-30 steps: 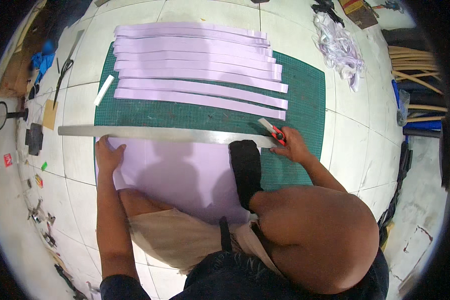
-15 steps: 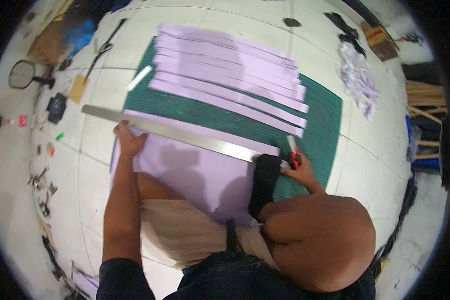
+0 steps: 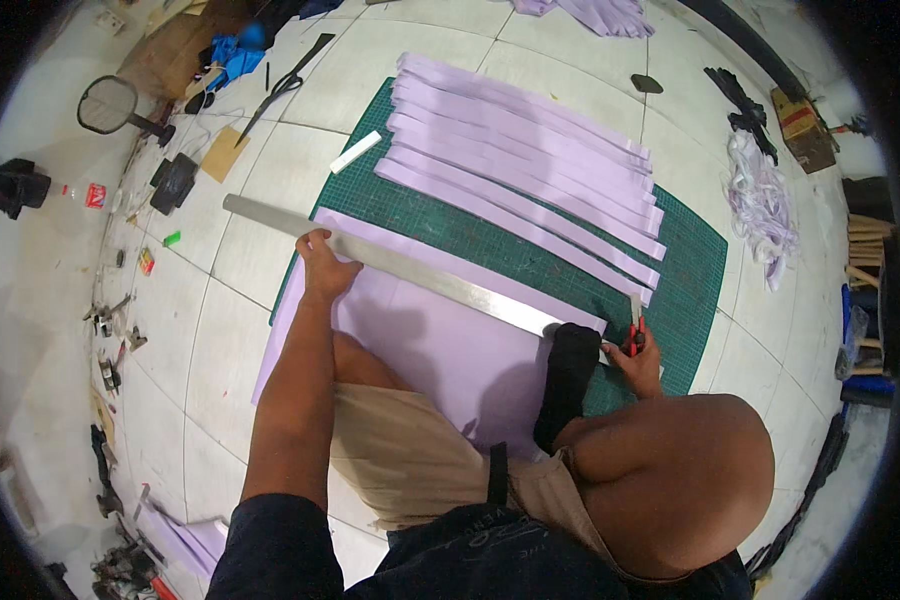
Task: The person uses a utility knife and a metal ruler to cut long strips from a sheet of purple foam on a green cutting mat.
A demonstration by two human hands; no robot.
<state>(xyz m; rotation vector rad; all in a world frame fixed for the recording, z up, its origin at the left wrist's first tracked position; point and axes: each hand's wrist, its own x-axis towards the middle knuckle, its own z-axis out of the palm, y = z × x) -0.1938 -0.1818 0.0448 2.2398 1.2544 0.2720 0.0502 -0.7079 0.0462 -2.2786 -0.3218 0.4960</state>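
Observation:
My left hand (image 3: 322, 268) grips the long metal ruler (image 3: 430, 284) toward its left end, its fingertips on the ruler and its thumb spread out over the fabric. Under the ruler lies a wide lilac fabric sheet (image 3: 410, 340), with a narrow margin showing beyond the ruler's far edge. My foot in a black sock (image 3: 570, 375) presses near the ruler's right end. Beside it, my right hand (image 3: 642, 372) is closed around a red-and-black utility knife (image 3: 637, 335), its pale tip pointing away from me. Fingers of that hand are close to the ruler's end.
A green cutting mat (image 3: 695, 260) lies under the fabric. Cut lilac strips (image 3: 520, 130) overlap on its far part, near a white bar (image 3: 355, 152). Large scissors (image 3: 285, 88) rest far left, and a whitish fabric heap (image 3: 758, 195) far right. A racket-like object (image 3: 110, 105) lies left.
The whole scene has shifted right in view as my head turned. Ruler, foot and left hand keep their places on the fabric. My right hand still holds the knife near the ruler's right end.

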